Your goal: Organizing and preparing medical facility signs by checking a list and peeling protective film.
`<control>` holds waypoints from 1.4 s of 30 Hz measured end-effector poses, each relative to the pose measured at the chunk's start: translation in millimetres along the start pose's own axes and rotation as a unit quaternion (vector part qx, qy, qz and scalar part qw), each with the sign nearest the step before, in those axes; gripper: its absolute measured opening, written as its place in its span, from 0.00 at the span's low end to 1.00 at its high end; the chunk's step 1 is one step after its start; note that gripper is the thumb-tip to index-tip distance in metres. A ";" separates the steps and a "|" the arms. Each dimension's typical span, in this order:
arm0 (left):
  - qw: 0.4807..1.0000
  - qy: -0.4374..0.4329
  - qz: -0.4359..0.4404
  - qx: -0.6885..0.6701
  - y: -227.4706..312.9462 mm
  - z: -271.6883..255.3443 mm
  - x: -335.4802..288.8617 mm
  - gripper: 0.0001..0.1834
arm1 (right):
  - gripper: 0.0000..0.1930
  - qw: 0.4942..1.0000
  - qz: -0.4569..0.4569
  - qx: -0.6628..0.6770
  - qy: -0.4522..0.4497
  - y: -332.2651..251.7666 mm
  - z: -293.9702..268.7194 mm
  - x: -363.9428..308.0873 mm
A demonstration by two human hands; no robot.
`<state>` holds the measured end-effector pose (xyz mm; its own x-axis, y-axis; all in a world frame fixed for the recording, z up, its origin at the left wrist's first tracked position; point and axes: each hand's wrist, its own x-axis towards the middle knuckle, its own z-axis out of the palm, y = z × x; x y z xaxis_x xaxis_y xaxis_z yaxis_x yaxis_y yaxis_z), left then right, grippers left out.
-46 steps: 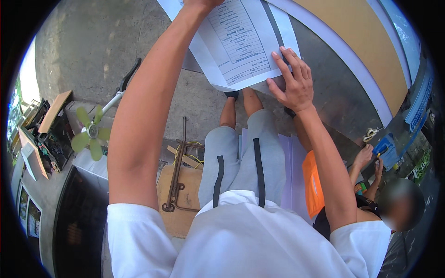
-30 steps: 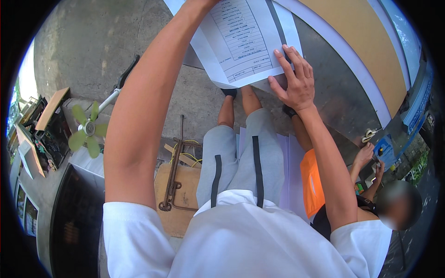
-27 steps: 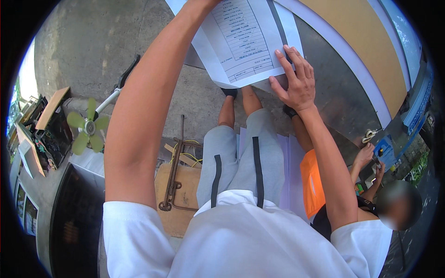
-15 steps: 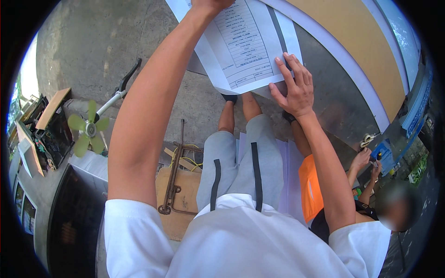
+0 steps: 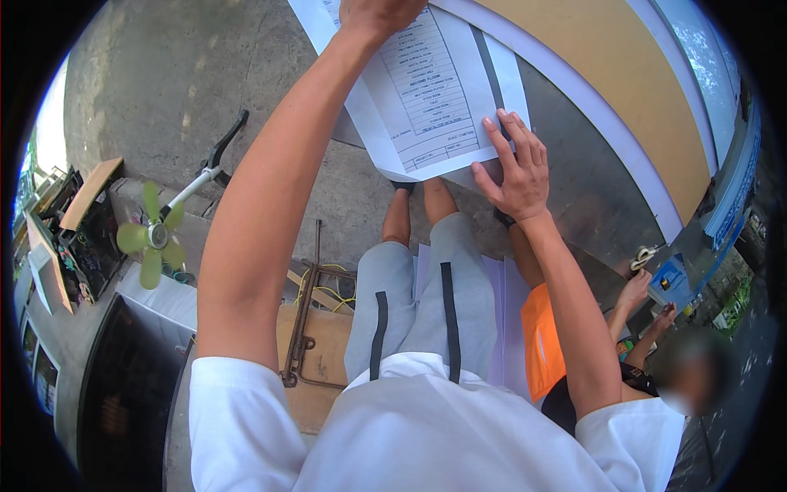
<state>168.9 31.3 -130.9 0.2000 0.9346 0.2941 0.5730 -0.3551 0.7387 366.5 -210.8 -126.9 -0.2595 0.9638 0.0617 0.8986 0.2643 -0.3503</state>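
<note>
A white printed sheet (image 5: 381,135) with a table of lines and a dark stripe lies at the near edge of a dark metal-looking tabletop (image 5: 607,180). My left hand (image 5: 379,11) is over the sheet at the top of the picture, and its fingers are cut off by the frame. On the sheet's near right corner my right hand (image 5: 520,172) rests with its fingers stretched out, lying over the dark stripe's lower end. One near corner of the sheet hangs over the tabletop edge.
Curved white and tan boards (image 5: 656,90) lie at the right. A co-worker in orange (image 5: 539,336) sits close on my right, hands near scissors (image 5: 643,257). A green-bladed fan (image 5: 156,236) stands left; a rusty metal frame (image 5: 303,328) lies by my legs.
The view has shifted slightly, so the sheet and both hands sit a little lower. The co-worker's hands have moved slightly. My right hand remains flat on the sheet.
</note>
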 end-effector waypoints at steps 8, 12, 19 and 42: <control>1.000 -0.016 -0.009 -0.010 -0.5 -1.3 -0.5 0.12 | 0.32 1.000 0.000 0.001 0.000 -1.9 0.9 -0.6; 1.000 -0.006 0.016 -0.005 -1.5 0.7 0.5 0.12 | 0.32 1.000 0.005 -0.002 -0.001 0.8 -0.2 -0.5; 0.998 0.058 0.039 -0.012 -5.1 1.4 0.5 0.13 | 0.32 1.000 0.008 0.011 -0.001 -0.4 -0.5 1.3; 0.981 0.009 -0.083 -0.173 50.9 -39.3 -163.0 0.11 | 0.32 1.000 0.008 -0.001 0.002 1.1 -3.8 4.9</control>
<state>134.3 -140.0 -117.4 0.1112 0.9806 0.1613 0.2917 -0.1874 0.9380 367.6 -205.6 -123.5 -0.2447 0.9678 0.0597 0.9029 0.2498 -0.3497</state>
